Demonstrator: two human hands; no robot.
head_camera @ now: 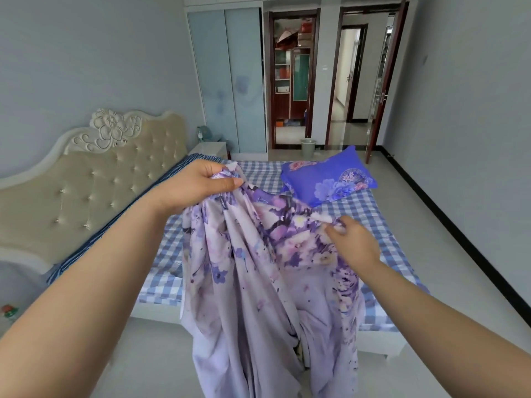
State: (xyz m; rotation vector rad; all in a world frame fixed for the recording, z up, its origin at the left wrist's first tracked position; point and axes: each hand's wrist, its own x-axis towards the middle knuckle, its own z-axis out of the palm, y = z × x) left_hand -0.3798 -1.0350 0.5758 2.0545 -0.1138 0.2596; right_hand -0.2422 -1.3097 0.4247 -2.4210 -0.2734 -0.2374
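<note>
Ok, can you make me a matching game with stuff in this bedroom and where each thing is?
Things:
1. lilac flowered fabric sheet
2. blue flowered rectangular pillow
3. pale green plastic bin
4. cream tufted headboard
Places:
A. on the floor by the doorway
B. against the grey wall
C. gripped by left hand and right hand
D. lying on the blue checked mattress
Pairs: 1-C, 2-D, 3-A, 4-B.
</note>
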